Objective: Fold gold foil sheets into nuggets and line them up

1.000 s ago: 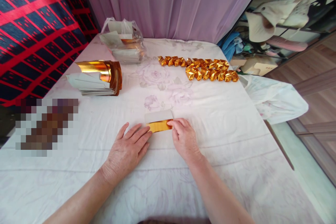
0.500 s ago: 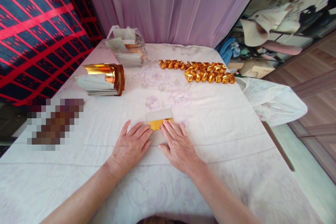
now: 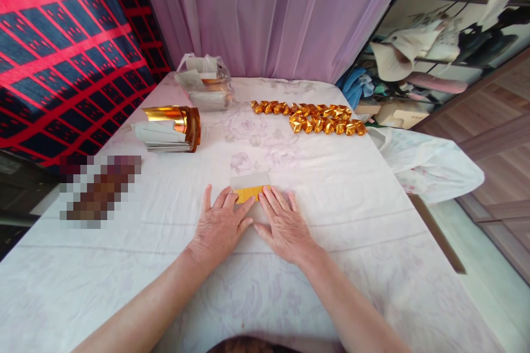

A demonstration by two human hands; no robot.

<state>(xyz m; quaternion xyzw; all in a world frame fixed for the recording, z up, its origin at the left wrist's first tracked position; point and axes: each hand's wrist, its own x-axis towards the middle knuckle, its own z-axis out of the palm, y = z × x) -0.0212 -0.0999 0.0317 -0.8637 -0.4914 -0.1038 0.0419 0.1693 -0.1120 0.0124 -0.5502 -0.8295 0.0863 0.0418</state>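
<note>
- Your 2 hands lie spread on the surface [image 3: 356, 193], fingers apart, neither grasping anything; the left hand [image 3: 220, 226] and the right hand [image 3: 286, 226] meet the paper [image 3: 244, 194] from opposite sides.
- The paper lies flat in front of you, its gold band on the near side and its grey band on the far side, both running crosswise.
- Your left index finger reaches along the near part of the gold, and your right fingertips rest at its right end; this looks like pressing a fold down.
- To press well, let 1 hand pin the paper while the other strokes outward along the edge, with even, firm pressure.
- Line up the edges before bearing down, as a crooked crease would probably carry into any later fold.
- The cloth cover is soft and slightly wrinkled, so smooth it under the paper for a sharper crease.
- Slide lightly across the shiny side, since foil could scuff or tear under a nail.
- The stack of sheets [image 3: 165, 133] and the folded gold pieces [image 3: 327, 124] sit well apart from your hands, leaving your elbows room.
</note>
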